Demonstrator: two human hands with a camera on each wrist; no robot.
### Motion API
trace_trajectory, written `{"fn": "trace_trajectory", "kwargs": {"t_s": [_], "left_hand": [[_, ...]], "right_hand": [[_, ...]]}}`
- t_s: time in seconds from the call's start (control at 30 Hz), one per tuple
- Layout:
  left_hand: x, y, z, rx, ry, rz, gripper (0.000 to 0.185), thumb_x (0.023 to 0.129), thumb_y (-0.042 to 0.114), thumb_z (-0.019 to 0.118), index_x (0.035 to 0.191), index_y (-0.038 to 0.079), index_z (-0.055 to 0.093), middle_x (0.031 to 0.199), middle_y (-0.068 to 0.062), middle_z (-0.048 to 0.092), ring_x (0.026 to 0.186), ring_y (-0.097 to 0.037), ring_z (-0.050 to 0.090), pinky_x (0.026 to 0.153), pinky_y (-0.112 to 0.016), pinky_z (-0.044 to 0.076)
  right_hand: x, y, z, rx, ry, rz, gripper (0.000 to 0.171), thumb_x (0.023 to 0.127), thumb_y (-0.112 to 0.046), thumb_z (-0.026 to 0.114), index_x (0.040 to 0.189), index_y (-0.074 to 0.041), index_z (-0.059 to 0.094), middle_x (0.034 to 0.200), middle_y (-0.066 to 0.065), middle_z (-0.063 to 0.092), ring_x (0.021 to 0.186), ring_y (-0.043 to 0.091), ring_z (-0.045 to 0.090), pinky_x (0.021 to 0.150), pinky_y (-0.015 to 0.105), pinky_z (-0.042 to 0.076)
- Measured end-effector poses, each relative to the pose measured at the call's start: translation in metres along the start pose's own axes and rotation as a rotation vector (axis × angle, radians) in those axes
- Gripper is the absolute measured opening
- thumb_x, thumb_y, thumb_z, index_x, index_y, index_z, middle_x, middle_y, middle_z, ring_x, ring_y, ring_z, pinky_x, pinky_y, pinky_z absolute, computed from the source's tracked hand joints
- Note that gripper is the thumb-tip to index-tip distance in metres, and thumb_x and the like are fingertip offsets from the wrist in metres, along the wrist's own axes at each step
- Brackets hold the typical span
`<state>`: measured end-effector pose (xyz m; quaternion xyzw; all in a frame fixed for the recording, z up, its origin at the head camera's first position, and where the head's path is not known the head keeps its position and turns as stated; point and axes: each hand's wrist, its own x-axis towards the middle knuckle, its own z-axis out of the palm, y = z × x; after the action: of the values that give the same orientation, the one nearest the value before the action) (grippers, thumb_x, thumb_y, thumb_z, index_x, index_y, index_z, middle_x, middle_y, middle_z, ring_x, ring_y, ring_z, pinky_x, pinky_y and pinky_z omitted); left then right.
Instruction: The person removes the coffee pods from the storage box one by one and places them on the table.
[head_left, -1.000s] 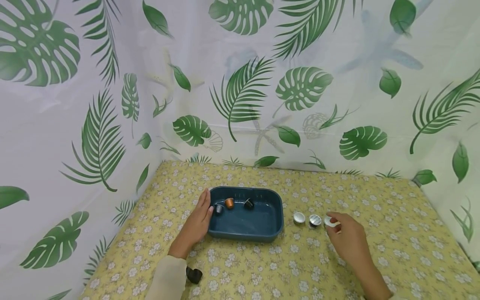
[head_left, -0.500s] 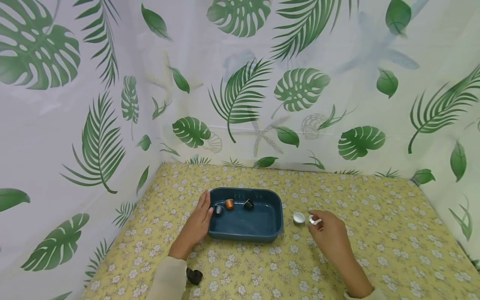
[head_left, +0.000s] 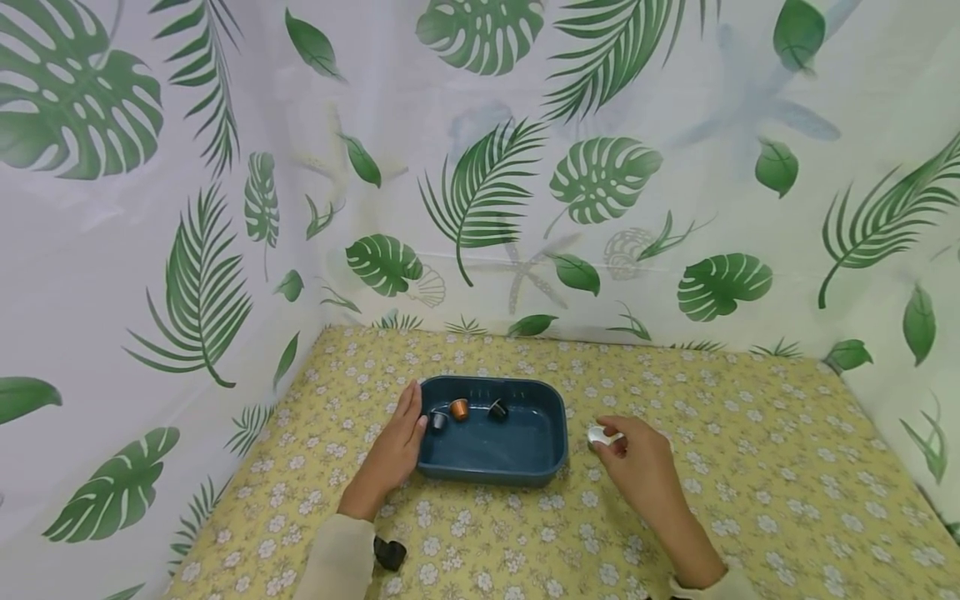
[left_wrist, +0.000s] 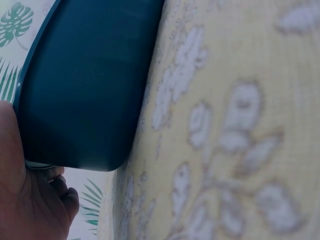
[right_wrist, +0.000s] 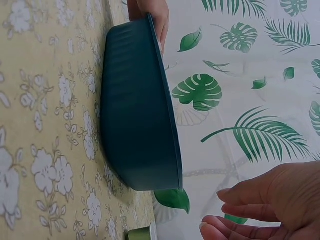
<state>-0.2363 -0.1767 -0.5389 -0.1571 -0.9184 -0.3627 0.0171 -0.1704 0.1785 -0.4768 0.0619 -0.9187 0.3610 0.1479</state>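
A dark blue tray point(head_left: 564, 433) sits on the yellow flowered cloth point(head_left: 750, 500) and holds an orange capsule point(head_left: 459, 408), a dark one point(head_left: 437, 419) and a black one point(head_left: 497, 408). My left hand point(head_left: 393, 454) lies flat against the tray's left wall point(left_wrist: 85, 85), fingers straight. My right hand point(head_left: 637, 467) hovers just right of the tray, fingers loosely curved point(right_wrist: 270, 205). A silver capsule point(head_left: 597, 434) lies at its fingertips; in the right wrist view this capsule point(right_wrist: 140, 233) is a little apart from them. The palm is hidden, and so are the two other silver capsules.
Leaf-printed curtains point(head_left: 480, 208) close in the table at the back and both sides. A small black object point(head_left: 390, 552) lies by my left sleeve near the front edge. The cloth stretches bare to the right of my right hand.
My right hand has moved left along the row of silver capsules, from the rightmost to the one nearest the tray. Two capsules are no longer visible. Left hand and tray are unmoved.
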Motion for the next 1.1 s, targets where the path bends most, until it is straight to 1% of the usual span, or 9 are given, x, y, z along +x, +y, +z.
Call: {"fn": "trace_trajectory", "kwargs": {"t_s": [0.2,0.43,0.67,0.83,1.1], "left_hand": [[0.000,0.001,0.000,-0.002,0.006,0.001,0.060,0.114,0.025,0.034,0.164,0.006,0.008,0.170,-0.003,-0.004,0.156,-0.028,0.009,0.121,-0.054,0.022],[0.000,0.001,0.000,-0.006,-0.001,-0.010,0.060,0.114,0.026,0.034,0.164,0.007,0.007,0.170,-0.003,-0.004,0.155,-0.028,0.010,0.120,-0.055,0.023],[0.000,-0.002,-0.001,0.002,-0.001,-0.013,0.060,0.114,0.026,0.034,0.164,0.008,0.006,0.170,-0.003,-0.004,0.155,-0.028,0.009,0.121,-0.054,0.022],[-0.001,-0.001,-0.002,-0.004,-0.006,-0.017,0.060,0.114,0.026,0.034,0.164,0.007,0.007,0.170,-0.002,-0.004,0.155,-0.027,0.009,0.121,-0.054,0.022],[0.000,0.000,0.000,-0.010,-0.003,-0.013,0.060,0.114,0.026,0.034,0.164,0.007,0.007,0.170,-0.003,-0.003,0.155,-0.029,0.009,0.120,-0.055,0.022]], "right_hand": [[0.001,0.000,0.007,0.012,0.025,-0.029,0.031,0.088,-0.001,0.078,0.118,0.002,0.073,0.100,0.016,0.070,0.076,0.019,0.064,0.064,0.032,0.054],[0.003,0.000,0.016,0.053,0.056,-0.070,0.028,0.086,0.002,0.079,0.114,0.002,0.074,0.097,0.015,0.070,0.075,0.017,0.064,0.066,0.033,0.056],[0.007,-0.003,0.024,0.076,0.039,-0.071,0.028,0.088,0.002,0.077,0.115,0.000,0.074,0.103,0.013,0.071,0.078,0.017,0.065,0.067,0.031,0.057],[0.008,-0.009,0.028,0.081,0.024,-0.063,0.029,0.088,-0.001,0.078,0.117,-0.001,0.075,0.102,0.013,0.071,0.079,0.018,0.066,0.067,0.033,0.057],[0.014,-0.015,0.033,0.096,-0.006,-0.060,0.029,0.089,-0.005,0.078,0.117,0.000,0.074,0.102,0.015,0.071,0.080,0.018,0.067,0.069,0.031,0.057]]}}
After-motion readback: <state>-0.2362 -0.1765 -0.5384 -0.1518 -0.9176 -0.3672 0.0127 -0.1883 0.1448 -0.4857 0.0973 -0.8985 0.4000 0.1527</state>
